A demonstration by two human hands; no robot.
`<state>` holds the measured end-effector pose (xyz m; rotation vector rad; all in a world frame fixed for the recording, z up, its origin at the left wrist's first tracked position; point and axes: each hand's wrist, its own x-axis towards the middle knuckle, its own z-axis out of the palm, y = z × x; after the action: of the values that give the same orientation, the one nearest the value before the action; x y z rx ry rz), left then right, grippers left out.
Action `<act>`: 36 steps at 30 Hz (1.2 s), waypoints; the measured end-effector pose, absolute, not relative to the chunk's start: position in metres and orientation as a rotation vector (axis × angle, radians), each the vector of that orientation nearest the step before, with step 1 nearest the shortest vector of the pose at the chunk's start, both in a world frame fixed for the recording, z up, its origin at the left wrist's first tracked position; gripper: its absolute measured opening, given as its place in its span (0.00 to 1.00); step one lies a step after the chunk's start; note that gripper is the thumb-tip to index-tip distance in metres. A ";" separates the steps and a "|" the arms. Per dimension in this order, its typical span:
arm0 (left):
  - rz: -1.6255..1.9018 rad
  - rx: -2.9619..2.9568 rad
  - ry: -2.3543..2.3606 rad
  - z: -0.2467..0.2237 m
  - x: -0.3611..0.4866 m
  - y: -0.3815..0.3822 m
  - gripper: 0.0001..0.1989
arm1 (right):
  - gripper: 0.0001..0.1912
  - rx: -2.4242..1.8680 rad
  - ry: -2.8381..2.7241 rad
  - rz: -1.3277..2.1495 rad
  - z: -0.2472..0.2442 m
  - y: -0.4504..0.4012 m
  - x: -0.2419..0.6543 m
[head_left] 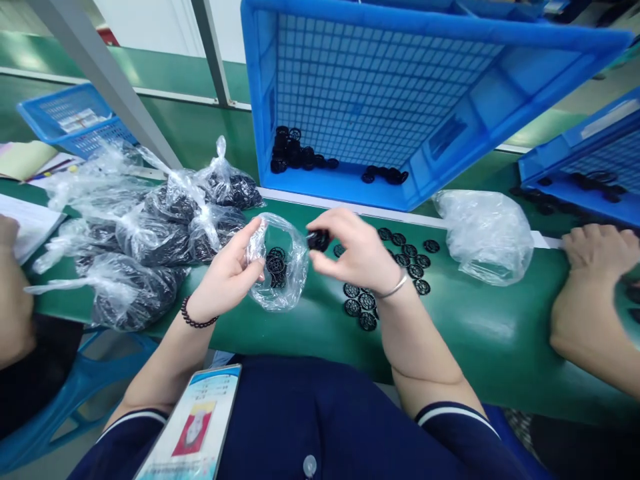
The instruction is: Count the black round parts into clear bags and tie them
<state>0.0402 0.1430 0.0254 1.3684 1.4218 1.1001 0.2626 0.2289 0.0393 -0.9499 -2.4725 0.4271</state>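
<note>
My left hand (239, 267) grips the rim of a clear plastic bag (293, 283), whose mouth faces up and hangs open. Inside the bag lie several round black openwork discs (276, 261). Just right of the bag's mouth, my right hand (340, 245) pinches a small stack of black discs (318, 240) between thumb and fingers. Loose black discs (367, 321) are spread on the green table (310, 333) under and beyond my right wrist; part of them is hidden by the hand and forearm.
Knotted bags of black discs (135, 287) pile up at the left. A tilted blue crate (330, 183) holding more discs stands ahead, with a heap of clear bags (485, 233) right of it. Another person's hand (600, 250) rests at the right; an arm (13, 300) shows far left.
</note>
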 end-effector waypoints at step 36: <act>1.046 1.406 1.491 0.021 0.027 0.140 0.35 | 0.15 -1.213 -2.525 0.412 -0.015 0.249 0.300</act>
<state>0.0271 0.1403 0.0210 1.4064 1.4906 1.0464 0.2999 0.2489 -0.0147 -1.2129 -2.5253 0.4117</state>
